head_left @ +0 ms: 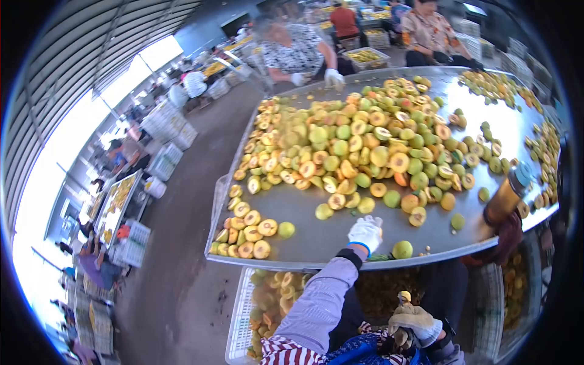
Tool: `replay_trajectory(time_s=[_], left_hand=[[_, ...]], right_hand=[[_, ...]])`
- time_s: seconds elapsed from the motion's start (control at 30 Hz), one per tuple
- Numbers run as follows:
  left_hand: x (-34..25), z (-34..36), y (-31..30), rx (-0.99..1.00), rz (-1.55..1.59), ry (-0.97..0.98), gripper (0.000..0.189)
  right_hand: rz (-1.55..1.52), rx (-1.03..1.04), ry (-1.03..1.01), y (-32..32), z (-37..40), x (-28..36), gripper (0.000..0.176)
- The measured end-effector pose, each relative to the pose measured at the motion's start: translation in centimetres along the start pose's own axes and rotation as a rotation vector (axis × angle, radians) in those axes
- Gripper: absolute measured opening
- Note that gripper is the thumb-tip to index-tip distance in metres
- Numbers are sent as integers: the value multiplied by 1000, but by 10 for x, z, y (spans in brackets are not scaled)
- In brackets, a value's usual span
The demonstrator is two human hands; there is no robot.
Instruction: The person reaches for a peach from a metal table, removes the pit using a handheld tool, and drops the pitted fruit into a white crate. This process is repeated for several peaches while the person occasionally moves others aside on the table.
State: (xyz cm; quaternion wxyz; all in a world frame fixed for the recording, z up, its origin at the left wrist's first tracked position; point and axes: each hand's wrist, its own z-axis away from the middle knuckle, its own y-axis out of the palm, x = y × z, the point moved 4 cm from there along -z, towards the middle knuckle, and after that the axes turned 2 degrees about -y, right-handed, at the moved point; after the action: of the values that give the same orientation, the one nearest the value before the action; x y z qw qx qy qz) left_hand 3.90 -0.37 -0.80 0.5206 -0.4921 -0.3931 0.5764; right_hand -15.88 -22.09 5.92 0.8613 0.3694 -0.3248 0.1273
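Under a corrugated shed roof, a long metal worktop [316, 240] filled the middle of the frame, heaped with whole green fruit and cut halves [359, 143]. A smaller cluster of halves [246, 234] lay at its lower left corner.

The left hand [365, 233], in a white glove on a grey sleeve, reached onto the worktop's near edge at centre bottom. Its fingers were bent down to the metal, and I could not tell whether the grip held anything. A whole green fruit [402, 249] sat just right of that hand, apart from it.

The right hand [415, 321], in a tan glove, hung low at the bottom of the frame below the worktop, with its grip curled together.

A white crate [238, 322] of halves stood under the worktop. An amber bottle [507, 198] stood at the right edge. At the top, a co-worker's gloved hand [333, 78] rested on the far rim.
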Motion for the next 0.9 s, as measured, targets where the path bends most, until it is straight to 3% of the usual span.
replay_trajectory(time_s=[0.07, 0.1, 0.17, 0.23, 0.3, 0.33, 0.37, 0.43, 0.47, 0.5, 0.53, 0.57, 0.6, 0.63, 0.67, 0.7, 0.73, 0.83, 0.9], left_hand=[[-11, 8, 11, 24, 103, 13, 45], [30, 5, -36, -46, 175, 2, 43], [32, 38, -46, 347, 863, -163, 43], [37, 47, 3, 95, 1681, 69, 51], [9, 91, -47, 192, 1923, 1, 49], [6, 92, -38, 158, 1908, 171, 52], [-9, 118, -66, 114, 1902, 195, 48], [-37, 149, -89, -165, 1283, 515, 39], [-49, 166, -103, -53, 895, 352, 31], [-52, 162, -86, -191, 671, 323, 32], [-46, 164, -83, -214, 773, 165, 31], [-39, 166, -85, -220, 862, 10, 29], [-36, 169, -81, -148, 1189, -14, 31], [-34, 171, -78, -62, 1512, -60, 33], [-39, 176, -83, -34, 1725, -66, 36], [-43, 181, -86, -6, 1936, -91, 41], [-46, 183, -85, 4, 1970, -89, 46], [-52, 190, -77, 0, 2034, -87, 60], [-58, 196, -75, 25, 2054, -18, 61]], right_hand=[[2, -87, -39, -20, 3, -5, 14], [45, -26, -86, 8, -39, 13, 15], [53, -8, -14, 24, -20, 20, 15], [84, -16, -5, 33, -12, 26, 17], [172, -40, -36, 32, -15, 24, 17], [160, -34, -58, 27, -19, 17, 14], [230, -58, -138, 23, -25, 15, 13], [357, -126, -295, 19, -30, 9, 12], [224, -159, -177, 48, -18, 32, 16], [158, -133, -248, 32, -28, 18, 19], [175, -113, -329, 35, -28, 21, 21], [378, -112, -414, 16, -30, 11, 25], [460, -203, -270, 46, -8, 42, 25], [469, -185, -229, 54, -2, 49, 25], [427, -146, -340, 57, 0, 48, 26], [318, -140, -218, 55, 2, 41, 27], [452, -180, -318, 56, 3, 43, 28], [408, -211, -291, 56, 9, 40, 32], [461, -245, -438, 50, 4, 29, 33]])
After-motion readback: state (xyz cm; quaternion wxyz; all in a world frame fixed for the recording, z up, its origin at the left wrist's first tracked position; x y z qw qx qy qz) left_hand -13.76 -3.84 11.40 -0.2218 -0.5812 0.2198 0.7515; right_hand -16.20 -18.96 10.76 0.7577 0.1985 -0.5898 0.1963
